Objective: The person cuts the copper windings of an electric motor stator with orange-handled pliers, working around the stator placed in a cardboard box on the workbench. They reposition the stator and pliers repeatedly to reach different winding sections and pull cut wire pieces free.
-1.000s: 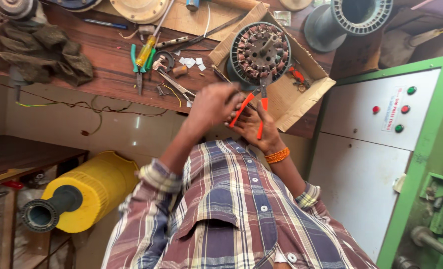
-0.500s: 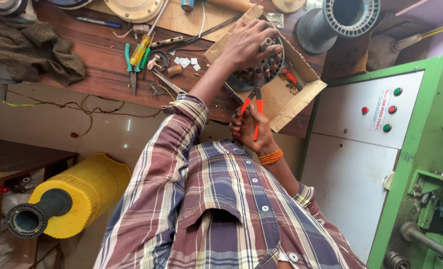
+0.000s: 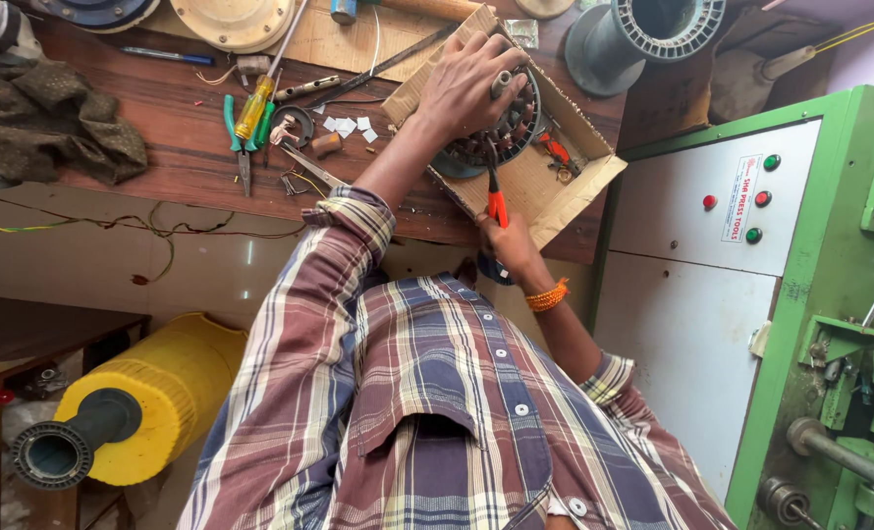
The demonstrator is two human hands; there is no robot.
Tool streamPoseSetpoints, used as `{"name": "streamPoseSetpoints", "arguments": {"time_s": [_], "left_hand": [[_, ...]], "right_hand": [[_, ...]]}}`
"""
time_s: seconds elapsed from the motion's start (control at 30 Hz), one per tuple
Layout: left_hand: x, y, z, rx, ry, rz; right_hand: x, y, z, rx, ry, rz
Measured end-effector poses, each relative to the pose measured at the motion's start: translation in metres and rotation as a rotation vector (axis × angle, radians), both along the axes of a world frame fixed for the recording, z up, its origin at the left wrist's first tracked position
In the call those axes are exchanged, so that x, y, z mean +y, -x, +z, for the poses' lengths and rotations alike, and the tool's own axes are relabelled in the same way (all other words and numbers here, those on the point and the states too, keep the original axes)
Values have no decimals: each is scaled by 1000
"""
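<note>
Pliers (image 3: 496, 201), red-handled, sit clamped in our right hand (image 3: 511, 245), long axis pointing away into the stator (image 3: 501, 123), seemingly touching. Our left hand (image 3: 466, 83) grips its rim, inside the cardboard box (image 3: 545, 186) on the wooden bench (image 3: 162, 128).

Orange-handled pliers (image 3: 496, 204), plaid shirt (image 3: 437, 412), yellow spool (image 3: 152, 402), green cabinet (image 3: 830, 294)

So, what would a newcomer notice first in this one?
Probably the left hand spread over a round motor stator sitting in an open cardboard box on the wooden bench. Just below it, the right hand grips orange-handled pliers pointed at the stator. A big yellow spool lies at lower left.
</note>
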State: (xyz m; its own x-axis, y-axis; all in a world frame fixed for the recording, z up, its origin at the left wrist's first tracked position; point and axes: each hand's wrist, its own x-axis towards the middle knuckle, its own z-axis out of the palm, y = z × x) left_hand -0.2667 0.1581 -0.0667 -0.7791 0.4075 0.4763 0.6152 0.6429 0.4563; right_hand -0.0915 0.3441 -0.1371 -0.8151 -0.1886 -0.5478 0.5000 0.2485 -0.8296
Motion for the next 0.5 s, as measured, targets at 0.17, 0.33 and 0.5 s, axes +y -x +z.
{"name": "streamPoseSetpoints", "arguments": {"time_s": [0.17, 0.33, 0.5], "left_hand": [[-7, 9, 0, -28, 35, -216], [-10, 17, 8, -86, 71, -298], [-17, 12, 27, 214, -99, -358]], "right_hand": [[4, 9, 30, 397, -596, 178], [14, -5, 63, 323, -403, 307], [31, -34, 72, 220, 167, -39]]}}
